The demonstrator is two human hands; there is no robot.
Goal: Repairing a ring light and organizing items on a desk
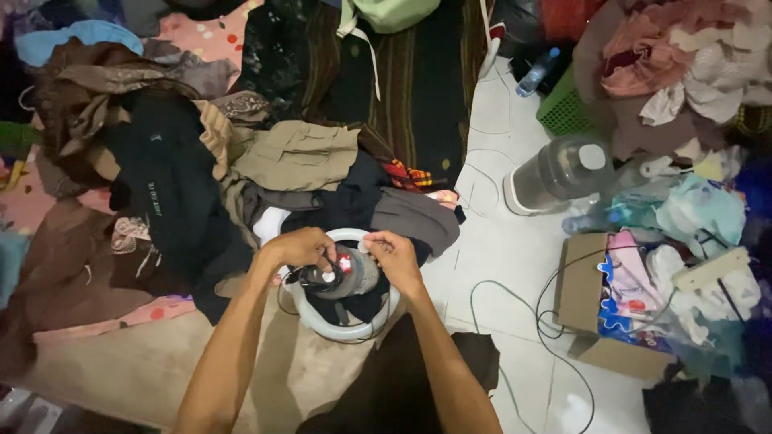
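A small fan with a white round ring guard (342,329) and a grey motor housing (351,275) lies on the floor just in front of me. My left hand (299,247) rests on the left side of the housing, its fingers curled down onto it. Thumb and fingers of my right hand (394,255) pinch the top right of the white ring. A dark cable loops from under the fan. My forearms reach in from the bottom of the view.
A heap of dark, brown and olive clothes (209,177) lies behind the fan. To the right stand a large clear water jug (559,173), a green basket (563,108), an open cardboard box (595,305) and a thin cable (523,321) on white tiles.
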